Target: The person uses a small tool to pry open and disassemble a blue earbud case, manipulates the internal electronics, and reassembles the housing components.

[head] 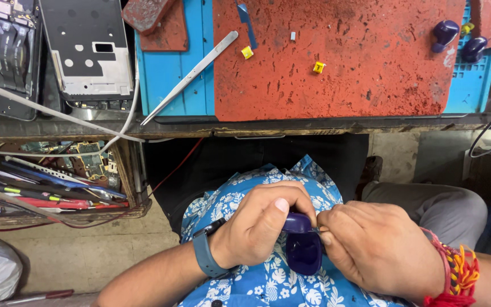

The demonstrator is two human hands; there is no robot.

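Tweezers (191, 75) lie on the table (313, 125), left of a mat (336, 85); two earbuds (458, 40) sit at its right edge.

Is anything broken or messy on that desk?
Yes. The red mat is worn and pitted, with small yellow bits loose on it. A phone frame lies opened at the top left. The drawer hangs open, crammed with tangled tools. Both hands grip a dark blue case.

Small glossy dark-purple plastic earbud case (303, 245), rounded clamshell shape, lid hinged open, held low over the lap in front of a blue floral shirt, lid tucked under the thumb (upper part mostly hidden), lower shell facing up, clasped from both sides
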